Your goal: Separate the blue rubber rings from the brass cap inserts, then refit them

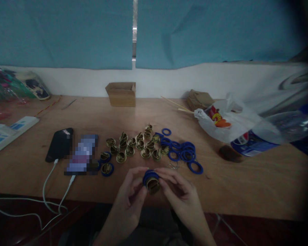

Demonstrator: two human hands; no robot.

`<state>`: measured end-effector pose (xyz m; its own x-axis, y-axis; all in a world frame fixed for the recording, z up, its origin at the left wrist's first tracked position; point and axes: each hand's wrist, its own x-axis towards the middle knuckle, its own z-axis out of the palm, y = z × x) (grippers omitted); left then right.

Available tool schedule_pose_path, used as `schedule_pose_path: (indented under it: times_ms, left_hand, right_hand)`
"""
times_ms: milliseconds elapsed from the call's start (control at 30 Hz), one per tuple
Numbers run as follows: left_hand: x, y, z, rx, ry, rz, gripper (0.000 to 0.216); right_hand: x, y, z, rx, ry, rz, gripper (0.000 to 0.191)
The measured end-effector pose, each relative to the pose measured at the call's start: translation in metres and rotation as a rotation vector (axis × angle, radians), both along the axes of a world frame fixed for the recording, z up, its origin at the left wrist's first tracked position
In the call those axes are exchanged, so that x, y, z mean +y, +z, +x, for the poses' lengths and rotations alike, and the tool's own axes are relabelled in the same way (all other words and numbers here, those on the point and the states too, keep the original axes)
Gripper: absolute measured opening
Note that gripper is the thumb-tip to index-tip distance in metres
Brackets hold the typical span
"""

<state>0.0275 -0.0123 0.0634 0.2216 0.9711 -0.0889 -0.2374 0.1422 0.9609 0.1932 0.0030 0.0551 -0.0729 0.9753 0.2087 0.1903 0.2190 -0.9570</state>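
Observation:
Close to the table's front edge, my left hand (129,198) and my right hand (182,194) meet with fingertips pinched on a blue ring (150,172) and a round brass-coloured metal piece (153,186). The left fingers grip the ring's side, while the right thumb and fingers press on the brass piece. Whether the two parts are fitted together, I cannot tell. Beyond my hands lie several similar brass pieces (129,150) with raised bars. To their right is a loose heap of blue rings (190,146). A few brass pieces at the left sit within blue rings (107,169).
Two phones, one dark (59,145) and one lit (82,155), lie left with white cables (45,184). A power strip (23,126) is farther left. A cardboard box (122,95) stands at the back. A plastic bag (229,119) and a drink bottle (256,143) occupy the right.

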Motion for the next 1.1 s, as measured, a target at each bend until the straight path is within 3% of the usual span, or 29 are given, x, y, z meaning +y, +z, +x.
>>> schedule_pose_path:
  times_ms: [133,367,567,833,933,1100]
  left_hand:
    - [-0.001,-0.004,0.002,-0.095,-0.027,-0.016,0.029]
    - [0.002,-0.007,0.001,-0.108,-0.060,-0.039,0.035]
    - [0.006,-0.004,-0.003,0.080,-0.032,-0.076,0.023]
    - [0.007,-0.015,-0.007,0.243,0.068,0.065,0.020]
    - [0.008,-0.013,-0.012,0.177,0.021,0.025,0.018]
    - [0.006,-0.014,-0.022,-0.048,-0.001,-0.024,0.026]
  right_hand:
    - [0.000,0.000,-0.002,0.109,0.032,-0.085,0.017]
    - [-0.002,-0.003,-0.002,0.129,0.042,-0.082,0.018]
    - [-0.009,-0.003,0.007,-0.058,-0.005,0.033,0.022]
    - [-0.015,0.002,0.002,-0.245,0.040,0.260,0.031]
    - [-0.017,0.002,-0.004,-0.278,0.061,0.339,0.036]
    - [-0.021,0.003,-0.009,-0.313,0.138,0.324,0.039]
